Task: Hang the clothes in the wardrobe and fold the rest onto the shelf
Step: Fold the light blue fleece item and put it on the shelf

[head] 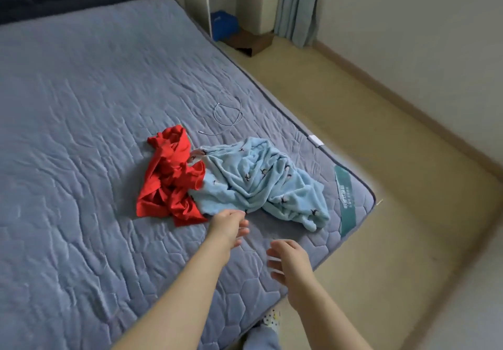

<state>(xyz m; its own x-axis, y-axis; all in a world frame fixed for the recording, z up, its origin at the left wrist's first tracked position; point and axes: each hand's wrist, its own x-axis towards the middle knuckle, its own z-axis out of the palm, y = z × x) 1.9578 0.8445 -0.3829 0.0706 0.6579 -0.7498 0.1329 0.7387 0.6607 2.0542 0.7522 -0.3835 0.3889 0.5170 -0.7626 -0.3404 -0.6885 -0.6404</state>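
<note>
Nothing legible enough to quote as a word, brand or number. Closest to lettering: a teal label (343, 200) sewn along the near corner of the mattress (81, 132), bearing a short row of pale characters with what looks like a finer line beside it (both too blurred to read, script uncertain). Further up the same edge, a small white tag (315, 140), any print on it too small to make out. Scattered over the light blue garment (261, 181), small dark bird-like marks: a printed pattern, not letters.
</note>
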